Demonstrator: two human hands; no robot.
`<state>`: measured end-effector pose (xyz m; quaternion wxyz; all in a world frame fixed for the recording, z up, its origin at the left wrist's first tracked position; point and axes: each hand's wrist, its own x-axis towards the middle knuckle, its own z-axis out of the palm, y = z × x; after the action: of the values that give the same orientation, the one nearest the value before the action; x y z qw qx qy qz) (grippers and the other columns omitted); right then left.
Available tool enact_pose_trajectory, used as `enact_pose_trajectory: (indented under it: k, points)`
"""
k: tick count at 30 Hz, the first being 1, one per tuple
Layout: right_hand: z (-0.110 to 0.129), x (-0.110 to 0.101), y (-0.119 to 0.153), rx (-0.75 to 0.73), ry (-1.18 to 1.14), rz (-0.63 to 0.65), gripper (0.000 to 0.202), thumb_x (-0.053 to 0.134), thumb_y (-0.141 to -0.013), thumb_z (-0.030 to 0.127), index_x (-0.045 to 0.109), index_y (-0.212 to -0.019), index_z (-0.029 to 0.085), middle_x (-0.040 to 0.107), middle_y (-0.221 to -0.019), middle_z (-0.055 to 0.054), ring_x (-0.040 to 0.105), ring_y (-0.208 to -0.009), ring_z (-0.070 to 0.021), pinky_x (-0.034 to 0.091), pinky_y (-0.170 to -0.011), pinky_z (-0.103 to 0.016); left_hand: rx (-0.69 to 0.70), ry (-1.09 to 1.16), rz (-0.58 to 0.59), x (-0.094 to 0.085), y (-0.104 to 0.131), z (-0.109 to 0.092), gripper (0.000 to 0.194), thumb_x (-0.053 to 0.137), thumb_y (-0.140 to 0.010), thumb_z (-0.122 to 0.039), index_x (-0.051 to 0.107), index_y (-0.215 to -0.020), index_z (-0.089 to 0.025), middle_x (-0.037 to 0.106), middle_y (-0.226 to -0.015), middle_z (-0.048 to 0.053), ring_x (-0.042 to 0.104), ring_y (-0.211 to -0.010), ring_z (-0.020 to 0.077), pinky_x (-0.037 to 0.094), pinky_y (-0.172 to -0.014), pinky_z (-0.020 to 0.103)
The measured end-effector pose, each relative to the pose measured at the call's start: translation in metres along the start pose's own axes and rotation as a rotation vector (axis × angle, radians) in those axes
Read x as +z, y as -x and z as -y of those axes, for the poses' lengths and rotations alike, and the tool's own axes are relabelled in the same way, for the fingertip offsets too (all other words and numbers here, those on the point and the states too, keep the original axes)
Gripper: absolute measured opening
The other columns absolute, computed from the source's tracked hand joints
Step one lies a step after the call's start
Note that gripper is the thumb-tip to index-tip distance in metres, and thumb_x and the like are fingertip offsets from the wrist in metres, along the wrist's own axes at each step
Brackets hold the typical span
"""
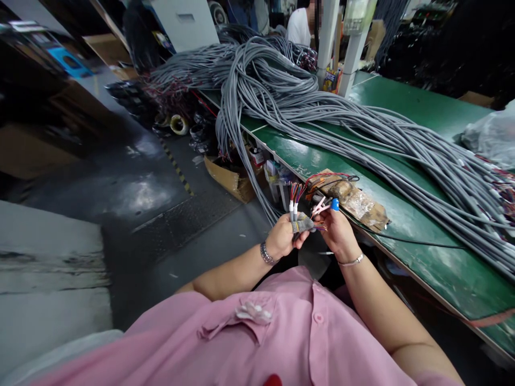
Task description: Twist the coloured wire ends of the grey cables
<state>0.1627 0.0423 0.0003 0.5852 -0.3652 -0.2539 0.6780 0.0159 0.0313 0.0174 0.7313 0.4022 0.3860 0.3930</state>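
Observation:
Two grey cables [295, 215] with white bands and fanned-out coloured wire ends [296, 191] stand up from my left hand [285, 235]. Its fingers, partly in grey fabric covers, are closed round them. My right hand [339, 231] is close beside it, with a blue cover [335, 204] on the thumb. A pale pink clip-like piece [319, 207] is between its thumb and fingers, and more thin coloured wires [321, 227] lie between the two hands. The right fingertips are partly hidden. Just beyond, a brown, taped-up block [354, 201] with red and black leads lies at the table edge.
A large bundle of grey cables [277, 102] runs across the green table [418, 102], some hanging over its edge. Below stands an open cardboard box [227, 179]. A clear plastic bag [493, 134] lies at right. A person in white [298, 28] is behind the table.

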Motion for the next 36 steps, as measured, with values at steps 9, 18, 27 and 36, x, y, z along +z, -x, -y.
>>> enact_pose_trajectory:
  k: [9,18,27,36]
  points:
    - [-0.011,0.006,-0.013,-0.064,-0.039,-0.052,0.046,0.059,-0.075,0.067,0.055,-0.068,0.021,0.052,-0.060,0.002,0.043,-0.051,-0.0107,0.039,-0.049,-0.025,-0.008,0.031,-0.003,-0.004,-0.005,0.009,0.029,0.069,-0.070,-0.039,0.059,-0.068,-0.013,0.052,-0.045,-0.002,0.038,-0.029,0.0062,0.022,-0.028,0.019]
    - [-0.010,0.005,-0.008,0.014,-0.172,-0.011,0.052,0.055,-0.075,0.071,0.059,-0.072,0.020,0.059,-0.065,0.001,0.048,-0.051,-0.0100,0.041,-0.048,-0.023,-0.001,0.027,-0.024,-0.003,-0.002,0.006,0.030,0.069,-0.068,-0.040,0.057,-0.065,-0.013,0.052,-0.045,-0.002,0.039,-0.029,0.0061,0.023,-0.028,0.019]
    - [-0.004,0.003,0.004,0.001,-0.152,-0.035,0.028,0.069,-0.077,0.047,0.063,-0.081,0.019,0.065,-0.074,0.001,0.053,-0.057,-0.0088,0.042,-0.049,-0.020,0.052,0.075,-0.158,0.005,0.015,0.011,0.030,0.069,-0.068,-0.041,0.055,-0.068,-0.015,0.054,-0.048,-0.003,0.041,-0.030,0.0058,0.025,-0.030,0.019]
    - [-0.003,0.007,0.003,-0.014,-0.092,-0.053,0.027,0.068,-0.078,0.044,0.066,-0.084,0.018,0.063,-0.072,0.001,0.049,-0.054,-0.0075,0.044,-0.050,-0.020,0.084,0.123,-0.193,0.010,0.008,0.011,0.028,0.067,-0.070,-0.041,0.056,-0.071,-0.015,0.055,-0.050,-0.003,0.042,-0.031,0.0061,0.028,-0.031,0.020]
